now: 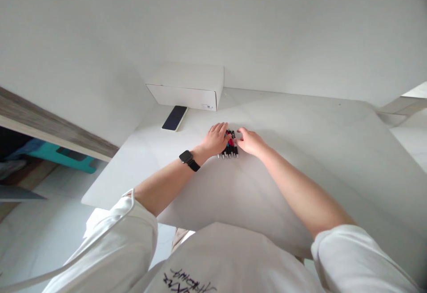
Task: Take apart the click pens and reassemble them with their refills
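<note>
Several pens (231,142) lie side by side in a row on the white table, their silver tips pointing toward me. They have black ends, and red and teal parts show among them. My left hand (216,139) rests over the left side of the row, fingers stretched out and thumb across the pens, partly hiding them. At the right edge of the row is my right hand (251,142), its thumb and fingers apart and curved beside the pens. I cannot tell whether its fingertips touch the outermost pen.
A white box (183,95) stands at the back of the table (300,124) against the wall. In front of it lies a phone (175,118), dark screen up. My left wrist wears a black watch (186,156). A teal stool (63,156) is on the floor at left.
</note>
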A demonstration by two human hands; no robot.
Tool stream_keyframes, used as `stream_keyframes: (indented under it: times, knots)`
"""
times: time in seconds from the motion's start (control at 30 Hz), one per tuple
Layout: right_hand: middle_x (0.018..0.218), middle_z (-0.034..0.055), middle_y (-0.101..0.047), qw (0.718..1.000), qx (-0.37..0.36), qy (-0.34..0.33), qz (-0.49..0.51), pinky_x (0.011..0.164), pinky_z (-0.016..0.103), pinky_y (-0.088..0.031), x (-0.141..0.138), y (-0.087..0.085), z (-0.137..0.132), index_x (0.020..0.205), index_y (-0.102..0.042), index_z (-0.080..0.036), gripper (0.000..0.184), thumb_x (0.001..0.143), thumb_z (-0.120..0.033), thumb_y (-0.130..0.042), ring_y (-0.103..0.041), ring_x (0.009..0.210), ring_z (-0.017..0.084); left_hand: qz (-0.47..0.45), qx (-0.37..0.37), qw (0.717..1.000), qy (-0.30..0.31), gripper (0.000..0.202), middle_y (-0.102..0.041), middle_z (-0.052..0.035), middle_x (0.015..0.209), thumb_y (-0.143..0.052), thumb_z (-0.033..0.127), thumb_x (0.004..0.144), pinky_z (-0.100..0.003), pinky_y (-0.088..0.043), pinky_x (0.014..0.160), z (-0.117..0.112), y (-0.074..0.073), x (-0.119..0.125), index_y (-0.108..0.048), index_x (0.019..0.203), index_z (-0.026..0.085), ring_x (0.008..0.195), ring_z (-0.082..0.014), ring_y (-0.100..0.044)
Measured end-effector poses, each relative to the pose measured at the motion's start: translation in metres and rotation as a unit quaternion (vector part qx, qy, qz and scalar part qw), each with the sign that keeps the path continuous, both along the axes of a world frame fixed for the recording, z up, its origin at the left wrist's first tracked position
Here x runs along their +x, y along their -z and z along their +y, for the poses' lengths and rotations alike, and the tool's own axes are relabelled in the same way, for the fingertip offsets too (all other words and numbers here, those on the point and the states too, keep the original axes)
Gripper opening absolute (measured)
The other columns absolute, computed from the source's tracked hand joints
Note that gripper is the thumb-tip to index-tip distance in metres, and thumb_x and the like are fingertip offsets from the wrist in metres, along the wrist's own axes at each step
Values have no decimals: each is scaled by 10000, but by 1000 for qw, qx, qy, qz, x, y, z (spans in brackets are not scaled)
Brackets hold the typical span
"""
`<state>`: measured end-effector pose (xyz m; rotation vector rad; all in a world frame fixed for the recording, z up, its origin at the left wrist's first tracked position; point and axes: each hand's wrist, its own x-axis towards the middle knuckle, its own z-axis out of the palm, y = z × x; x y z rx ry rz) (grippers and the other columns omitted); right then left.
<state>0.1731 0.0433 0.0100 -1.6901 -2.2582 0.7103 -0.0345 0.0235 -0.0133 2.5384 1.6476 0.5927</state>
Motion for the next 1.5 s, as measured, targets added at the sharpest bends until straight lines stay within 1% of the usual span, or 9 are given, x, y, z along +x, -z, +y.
stream_keyframes:
  times: [0.17,0.27,0.4,0.57,0.73,0.87,0.97,1.3,1.5]
  knots:
    - [798,84,-766,998,-52,-11,21,750,347,-510,-1,5,-7,1367,-618,-216,503,940,-468,-703,-724,767,272,52,-18,997,54,611,-364,-182,1686,-347,448,1082,-555,-203,1307,5,15,5,-405,1604,136,1590,-333,-299]
    - [669,36,-734,992,-103,5,78,671,339,-510,-4,7,-12,1401,-581,-221,564,902,-416,-757,-683,588,240,68,-22,993,91,600,-355,-173,1694,-341,423,1084,-566,-184,1306,13,15,-2,-412,1611,143,1605,-339,-268]
    - [654,21,-733,978,-150,30,141,599,329,-508,-6,8,-16,1419,-532,-224,631,865,-381,-790,-673,531,235,84,-29,987,136,589,-360,-149,1697,-339,409,1089,-539,-171,1312,21,9,-7,-397,1629,182,1604,-313,-279]
    - [707,39,-753,984,-122,44,123,622,319,-500,-4,2,-22,1385,-544,-214,580,883,-398,-767,-685,574,228,101,-16,980,171,614,-334,-134,1712,-341,459,1092,-508,-161,1316,22,3,-9,-355,1653,210,1606,-299,-272]
    - [931,110,-792,997,-77,-1,26,717,315,-492,2,-10,-27,1382,-573,-190,545,926,-458,-703,-743,804,266,126,-2,975,182,658,-330,-168,1706,-339,538,1087,-521,-210,1293,20,1,-12,-362,1647,192,1575,-333,-326]
    - [1022,112,-790,997,-74,-20,-9,745,300,-477,1,-12,-27,1394,-556,-176,537,945,-446,-669,-741,893,264,116,8,982,148,655,-345,-172,1698,-308,517,1099,-496,-271,1269,16,1,-5,-320,1661,181,1554,-324,-364]
    - [1023,113,-788,997,-72,-21,-11,736,298,-464,2,-10,-25,1365,-577,-175,495,967,-465,-628,-729,914,261,107,1,989,104,664,-376,-172,1683,-301,528,1099,-511,-283,1264,13,2,-1,-315,1663,178,1556,-335,-360]
    - [1128,93,-779,998,-50,-38,10,746,290,-467,2,0,-27,1449,-562,-214,563,941,-430,-669,-716,954,245,138,-32,977,157,733,-292,-166,1723,-302,611,1082,-511,-211,1298,14,-2,-27,-282,1679,186,1597,-344,-278]
    - [1142,109,-772,999,-24,-34,10,771,306,-483,-1,-4,-36,1548,-441,-207,699,930,-408,-696,-716,963,256,82,-32,989,114,702,-262,-165,1734,-281,568,1096,-557,-233,1285,14,-2,-30,-231,1693,203,1597,-352,-277]
